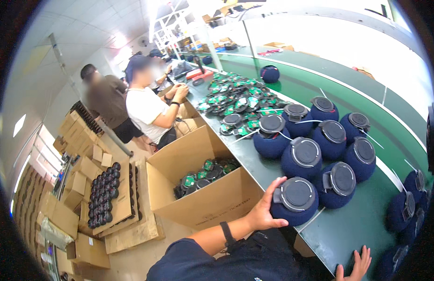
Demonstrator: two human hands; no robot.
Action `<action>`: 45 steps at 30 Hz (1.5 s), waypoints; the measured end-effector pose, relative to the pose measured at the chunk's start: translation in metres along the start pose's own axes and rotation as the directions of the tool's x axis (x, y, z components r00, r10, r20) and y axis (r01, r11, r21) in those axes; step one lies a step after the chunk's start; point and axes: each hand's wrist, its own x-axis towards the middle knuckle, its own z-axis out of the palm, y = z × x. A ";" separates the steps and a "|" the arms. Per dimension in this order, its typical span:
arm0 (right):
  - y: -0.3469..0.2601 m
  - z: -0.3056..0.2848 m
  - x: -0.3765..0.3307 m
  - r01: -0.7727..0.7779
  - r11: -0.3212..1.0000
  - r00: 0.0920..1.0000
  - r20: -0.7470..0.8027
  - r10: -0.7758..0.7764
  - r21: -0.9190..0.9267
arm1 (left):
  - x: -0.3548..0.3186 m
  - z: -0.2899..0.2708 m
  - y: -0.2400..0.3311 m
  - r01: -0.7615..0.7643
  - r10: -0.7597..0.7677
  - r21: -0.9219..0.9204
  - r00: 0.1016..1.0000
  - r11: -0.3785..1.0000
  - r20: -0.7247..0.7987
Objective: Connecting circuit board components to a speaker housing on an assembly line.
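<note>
My left hand (265,209) is closed around the near-left side of a round navy fabric-covered speaker (296,216), which has a black disc-shaped cap on top. The speaker is at the front edge of the grey-green worktable (329,234). More navy speakers (301,159) of the same kind stand just beyond it, some with white strips sticking out from under their caps. At the lower right, my right hand (357,266) has its fingers spread over the table, holding nothing. Its wrist is cut off by the picture's edge.
A heap of black parts with green circuit boards (245,96) covers the table further off. Below the front edge stands an open cardboard box (212,196) of similar parts. Several speakers (404,210) line the right side. A green conveyor (287,86) runs behind; people (149,107) work at left.
</note>
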 end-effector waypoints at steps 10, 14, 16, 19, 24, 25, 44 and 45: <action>0.000 -0.001 0.001 -0.023 0.999 1.000 0.002 0.023 -0.028 | 0.005 -0.005 0.004 -0.010 0.009 0.039 1.000 0.999 0.023; -0.001 -0.001 0.000 -0.026 0.999 1.000 0.009 0.026 -0.039 | 0.006 -0.006 0.005 -0.007 0.006 0.035 0.999 0.999 0.033; -0.002 -0.001 0.002 -0.020 0.999 1.000 0.004 0.020 -0.033 | 0.008 -0.006 0.006 0.019 -0.020 0.019 0.999 1.000 0.030; 0.000 -0.001 -0.001 -0.011 1.000 1.000 -0.012 0.011 -0.015 | 0.009 -0.007 0.008 0.002 -0.004 0.039 0.999 0.999 0.052; -0.001 -0.001 0.002 -0.011 1.000 1.000 0.001 0.011 -0.022 | 0.018 -0.010 0.008 0.009 -0.010 0.012 0.998 1.000 0.069; 0.000 -0.001 0.001 -0.008 1.000 1.000 -0.003 0.007 -0.024 | 0.019 -0.010 0.008 -0.017 0.018 -0.009 0.998 1.000 0.054; -0.003 -0.003 0.002 -0.035 0.999 0.999 0.023 0.035 -0.009 | 0.031 -0.016 -0.004 0.083 -0.069 -0.218 0.995 0.972 0.069; -0.003 -0.003 0.002 -0.034 0.999 0.999 0.025 0.034 -0.008 | 0.031 -0.016 -0.004 0.084 -0.071 -0.216 0.995 0.973 0.068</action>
